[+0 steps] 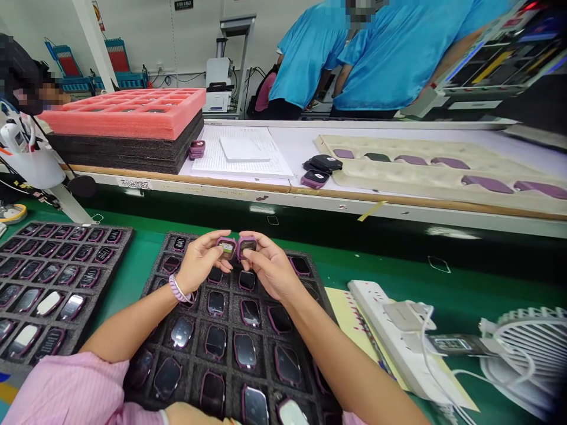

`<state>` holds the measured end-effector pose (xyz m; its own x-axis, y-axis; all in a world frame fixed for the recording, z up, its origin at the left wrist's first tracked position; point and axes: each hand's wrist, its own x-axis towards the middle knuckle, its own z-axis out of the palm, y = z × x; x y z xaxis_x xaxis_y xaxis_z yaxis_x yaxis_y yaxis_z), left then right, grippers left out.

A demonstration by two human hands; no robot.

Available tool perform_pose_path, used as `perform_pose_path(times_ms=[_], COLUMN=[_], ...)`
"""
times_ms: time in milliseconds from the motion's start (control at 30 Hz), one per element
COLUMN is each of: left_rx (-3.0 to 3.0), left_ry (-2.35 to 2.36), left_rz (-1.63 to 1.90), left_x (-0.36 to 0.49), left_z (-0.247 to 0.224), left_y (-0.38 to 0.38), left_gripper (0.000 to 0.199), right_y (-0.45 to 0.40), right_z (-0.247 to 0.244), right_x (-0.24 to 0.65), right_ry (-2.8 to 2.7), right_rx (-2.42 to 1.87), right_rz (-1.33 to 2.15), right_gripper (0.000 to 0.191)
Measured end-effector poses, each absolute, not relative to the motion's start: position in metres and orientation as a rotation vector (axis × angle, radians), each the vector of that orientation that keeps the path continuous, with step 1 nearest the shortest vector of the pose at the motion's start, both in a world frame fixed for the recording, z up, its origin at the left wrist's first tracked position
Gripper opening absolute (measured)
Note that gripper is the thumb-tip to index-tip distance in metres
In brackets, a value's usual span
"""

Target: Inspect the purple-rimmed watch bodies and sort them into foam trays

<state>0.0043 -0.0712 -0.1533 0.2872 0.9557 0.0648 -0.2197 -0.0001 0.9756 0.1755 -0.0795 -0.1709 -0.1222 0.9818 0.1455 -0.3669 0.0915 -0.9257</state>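
Over the far part of a black foam tray [201,319], both hands are raised close together. Between its thumb and fingers, my left hand [201,262] grips a small purple-framed watch case [227,248] with a green and pale patch on its face. A second purple watch case [247,245] is pinched in my right hand [270,265], its thumb on the face. The two cases are side by side, nearly touching. Purple-rimmed watches, such as a dark one [245,350], lie in the tray's compartments below.
Another watch tray [104,277] lies left. To the right are a white power strip [398,342] and a white fan [527,348]. A shelf [310,203] beyond holds pink foam [177,121], papers [279,159] and a beige tray [398,177]. People in blue [398,65] stand behind.
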Motion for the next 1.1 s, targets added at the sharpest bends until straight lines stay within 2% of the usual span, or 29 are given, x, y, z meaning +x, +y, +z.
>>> perform_pose_path(times_ms=[433, 700, 800, 933, 1033, 1100], left_rx=[1.248, 1.255, 1.281, 1.284, 1.232, 1.267], left_ry=[0.847, 0.808, 0.71, 0.408, 0.159, 0.108], left_rz=[1.126, 1.124, 1.116, 0.959, 0.78, 0.725], left_x=[0.004, 0.003, 0.005, 0.005, -0.003, -0.011], left_z=[-0.155, -0.153, -0.132, -0.081, -0.05, -0.04], left_y=[-0.07, -0.07, -0.082, -0.122, -0.154, -0.166], left_gripper=[0.051, 0.058, 0.065, 0.071, 0.07, 0.06], right_y=[-0.08, -0.081, -0.085, -0.102, -0.13, -0.153], right_z=[-0.172, -0.169, -0.156, -0.115, -0.079, -0.059], right_x=[0.177, 0.178, 0.181, 0.19, 0.195, 0.197], right_ry=[-1.121, -1.136, -1.198, -1.346, -1.536, -1.677], right_rx=[-0.762, -0.749, -0.727, -0.652, -0.668, -0.704], right_rz=[1.399, 1.375, 1.353, 1.354, 1.252, 1.017], right_gripper=[0.042, 0.043, 0.048, 0.057, 0.053, 0.045])
